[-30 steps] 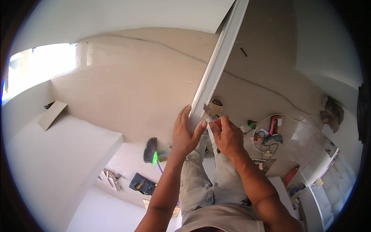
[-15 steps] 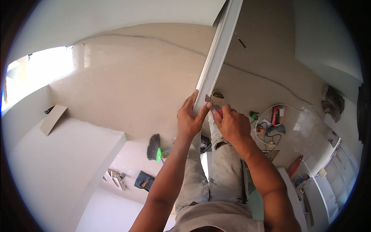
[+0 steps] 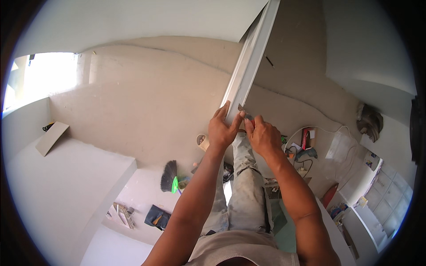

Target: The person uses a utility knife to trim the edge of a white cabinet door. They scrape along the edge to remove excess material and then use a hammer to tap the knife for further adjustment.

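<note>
A long white-and-grey panel or door edge [image 3: 249, 71] runs from the top of the view down to my hands. My left hand [image 3: 222, 132] grips its near end, fingers over the left side and thumb across toward the right. In my right hand [image 3: 265, 136] is a putty knife with a red handle; its metal blade [image 3: 241, 107] lies against the right edge of the panel. My left thumb tip rests close to the blade, perhaps touching it. The fingers of my right hand are wrapped round the handle, hiding most of it.
A broom head [image 3: 169, 176] and a dark pouch [image 3: 157, 217] are on the floor at lower left. Power tools, a red box [image 3: 307, 138] and a looped white cable lie at right. A white half wall [image 3: 88, 173] stands left, with a loose board [image 3: 52, 138] on it.
My view and body have shifted a little; one shoe now shows left of the panel. Both hands keep their holds, and the knife blade sits slightly farther up along the edge.
</note>
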Available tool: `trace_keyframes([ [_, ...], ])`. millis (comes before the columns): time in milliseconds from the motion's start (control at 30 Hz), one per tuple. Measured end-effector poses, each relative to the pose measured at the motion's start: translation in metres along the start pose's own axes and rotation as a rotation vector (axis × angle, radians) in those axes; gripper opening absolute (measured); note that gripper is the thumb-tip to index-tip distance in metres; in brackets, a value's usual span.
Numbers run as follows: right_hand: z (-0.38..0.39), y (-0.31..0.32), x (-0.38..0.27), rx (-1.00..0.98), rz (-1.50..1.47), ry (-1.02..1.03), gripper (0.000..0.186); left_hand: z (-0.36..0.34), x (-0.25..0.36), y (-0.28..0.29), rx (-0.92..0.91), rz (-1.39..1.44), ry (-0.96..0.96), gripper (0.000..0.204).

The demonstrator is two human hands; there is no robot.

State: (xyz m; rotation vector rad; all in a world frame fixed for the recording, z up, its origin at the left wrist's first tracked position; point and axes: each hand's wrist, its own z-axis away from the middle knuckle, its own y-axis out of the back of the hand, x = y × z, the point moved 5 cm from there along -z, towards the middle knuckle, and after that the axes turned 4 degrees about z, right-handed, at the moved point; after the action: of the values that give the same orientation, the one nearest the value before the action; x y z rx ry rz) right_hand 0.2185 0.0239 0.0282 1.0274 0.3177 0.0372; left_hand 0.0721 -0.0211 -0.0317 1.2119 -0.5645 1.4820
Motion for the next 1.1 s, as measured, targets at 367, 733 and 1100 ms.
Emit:
trace_keyframes([
  [367, -0.009, 0.013, -0.002, -0.005, 0.053, 0.069, 0.047, -0.001, 0.001, 0.002, 0.018, -0.032, 0.012, 0.078],
  [733, -0.014, -0.005, 0.013, 0.052, 0.011, 0.080, 0.045, -0.004, 0.001, -0.001, 0.005, -0.047, -0.008, 0.078],
  [1100, -0.016, 0.005, 0.008, 0.021, 0.125, 0.085, 0.045, -0.001, 0.004, 0.002, -0.009, -0.145, 0.174, 0.085],
])
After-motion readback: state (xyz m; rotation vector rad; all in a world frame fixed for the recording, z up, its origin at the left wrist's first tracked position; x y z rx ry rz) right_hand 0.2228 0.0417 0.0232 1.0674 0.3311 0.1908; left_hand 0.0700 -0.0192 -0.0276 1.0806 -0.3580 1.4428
